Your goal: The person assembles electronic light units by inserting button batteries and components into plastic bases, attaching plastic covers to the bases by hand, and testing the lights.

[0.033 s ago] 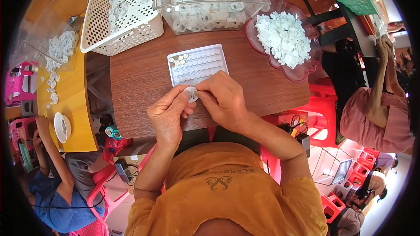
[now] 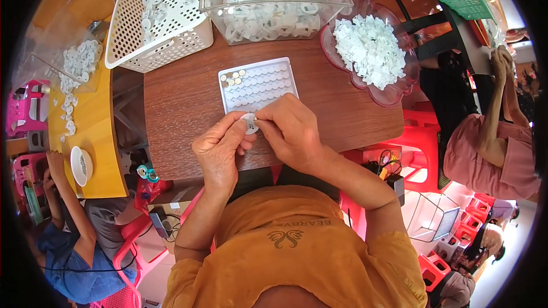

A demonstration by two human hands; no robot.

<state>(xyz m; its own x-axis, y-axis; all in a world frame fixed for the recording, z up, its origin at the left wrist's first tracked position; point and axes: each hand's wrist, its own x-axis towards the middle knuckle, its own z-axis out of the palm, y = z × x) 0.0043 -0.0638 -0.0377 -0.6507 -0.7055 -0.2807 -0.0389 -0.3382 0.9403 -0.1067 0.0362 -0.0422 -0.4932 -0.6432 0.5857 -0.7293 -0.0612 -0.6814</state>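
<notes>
Just above the table's near edge, a small white round plastic piece (image 2: 250, 123) with a dark detail in its middle is held between my two hands. My left hand (image 2: 218, 145) pinches its left side between thumb and fingers. The fingertips of my right hand (image 2: 295, 132) are closed on its upper right edge; whether they also hold some tiny part is hidden. Beyond my fingers lies a shallow white tray (image 2: 257, 65) with rows of round pockets. Several cream-coloured discs (image 2: 233, 78) sit in its far left corner, and my hands partly cover its near edge.
On the brown table (image 2: 177, 120) stand a white perforated basket (image 2: 171, 45), a clear bin (image 2: 279, 4) of white round parts and a pink-rimmed dish (image 2: 328, 51) of small translucent pieces. A yellow table (image 2: 103, 154) with a white bowl (image 2: 81, 166) is at left. People sit on both sides.
</notes>
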